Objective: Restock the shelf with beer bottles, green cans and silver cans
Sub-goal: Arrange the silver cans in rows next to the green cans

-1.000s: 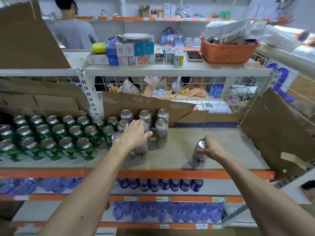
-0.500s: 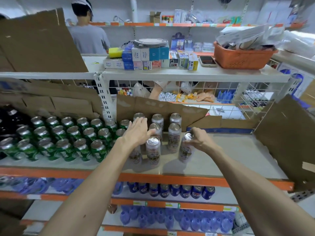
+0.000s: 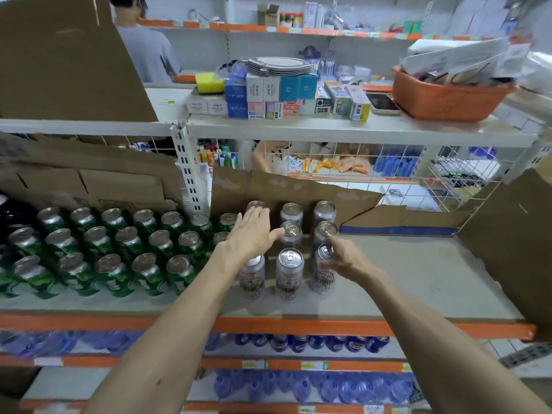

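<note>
Front-right silver can (image 3: 324, 276): tall, silver body, red-and-dark label, pull-tab top. It stands on the shelf (image 3: 418, 279) in line with the front row; cannot tell if the base is fully set down. The label is blurred and unreadable.

Right hand (image 3: 348, 259) grasps it near the top, with its fingers (image 3: 336, 252) curled round the upper body and hiding part of the rim.

Just left of those fingers are two more silver cans (image 3: 289, 273) in the front row, upright. Beyond the fingers are two further rows.

Left hand (image 3: 254, 234) lies flat over the left column, fingers (image 3: 254, 215) straight and spread, released, holding nothing. Its thumb tip is at the rim of the middle can (image 3: 291, 230); touching or just short, cannot tell. The palm hides most of the second-row can beneath it, and the fingertips cover part of the back-left top.

Left of the left-hand fingers are green cans (image 3: 119, 249) in tight rows, the outermost blurred and cut off by the frame edge.

Beyond both sets of fingers is torn cardboard (image 3: 298, 189). Below the hands are blue cans (image 3: 298, 343), partly hidden by the orange shelf edge.
</note>
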The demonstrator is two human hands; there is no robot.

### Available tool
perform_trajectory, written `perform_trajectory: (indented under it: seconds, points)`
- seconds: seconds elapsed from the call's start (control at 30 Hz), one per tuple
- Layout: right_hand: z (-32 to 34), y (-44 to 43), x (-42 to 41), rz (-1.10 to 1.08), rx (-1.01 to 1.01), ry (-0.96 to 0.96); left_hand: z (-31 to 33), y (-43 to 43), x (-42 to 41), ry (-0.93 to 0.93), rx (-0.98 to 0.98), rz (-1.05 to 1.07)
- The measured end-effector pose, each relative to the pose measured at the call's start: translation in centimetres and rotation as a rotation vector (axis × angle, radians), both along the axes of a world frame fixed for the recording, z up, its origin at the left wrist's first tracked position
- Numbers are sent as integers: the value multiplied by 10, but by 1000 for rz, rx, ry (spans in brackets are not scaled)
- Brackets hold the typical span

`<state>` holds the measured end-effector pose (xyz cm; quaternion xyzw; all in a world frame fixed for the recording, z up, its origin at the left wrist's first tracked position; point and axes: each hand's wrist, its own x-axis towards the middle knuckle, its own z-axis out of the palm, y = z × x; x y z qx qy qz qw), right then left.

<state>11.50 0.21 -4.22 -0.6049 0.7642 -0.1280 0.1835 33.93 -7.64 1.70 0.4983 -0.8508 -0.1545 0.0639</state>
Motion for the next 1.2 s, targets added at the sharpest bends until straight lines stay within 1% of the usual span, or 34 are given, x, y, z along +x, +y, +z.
perform_trajectory:
  seconds: [0.2,0.4,0.53,0.7,0.8,1.2]
  points:
    - [0,1,-9,28,1,-30,-9,5,-16,-27,31,-40]
    - [-1,3,-14,20,-8,-25,-4,3,-26,61,-45,-38]
    - [8,5,-11,58,-48,39,-1,8,-28,60,-46,-39]
    - [11,6,-8,119,-14,68,-4,5,-20,40,-56,-17]
    - [13,7,-5,111,-3,76,-9,1,-17,41,-47,8]
    - [14,11,-7,109,38,-13,-7,0,-14,49,-35,21]
